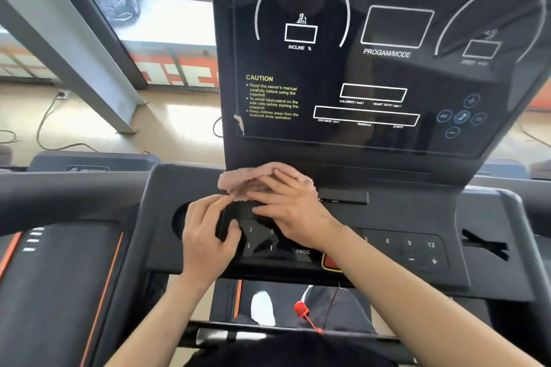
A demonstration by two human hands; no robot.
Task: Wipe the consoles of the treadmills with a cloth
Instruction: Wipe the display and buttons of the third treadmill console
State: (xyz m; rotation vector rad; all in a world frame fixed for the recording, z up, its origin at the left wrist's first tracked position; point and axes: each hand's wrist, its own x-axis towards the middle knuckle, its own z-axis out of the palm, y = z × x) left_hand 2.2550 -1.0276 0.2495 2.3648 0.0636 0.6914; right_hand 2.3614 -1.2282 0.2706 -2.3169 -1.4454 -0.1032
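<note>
A: cloth?
B: pink, fluffy, bunched at frame centre on console ledge, below screen
A: fingers?
B: R hand flat, pressing it; L hand fingers relaxed, tips touching cloth edge
A: cup well?
B: dark, contents can't tell

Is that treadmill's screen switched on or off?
Off, by the look: the display panel is dark, its outlined readout boxes blank; only printed labels and reflections show.

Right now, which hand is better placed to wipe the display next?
Probably right. The right hand lies flat on the cloth, just below the display. The left hand only touches the cloth's near edge, lower on the button panel.
</note>
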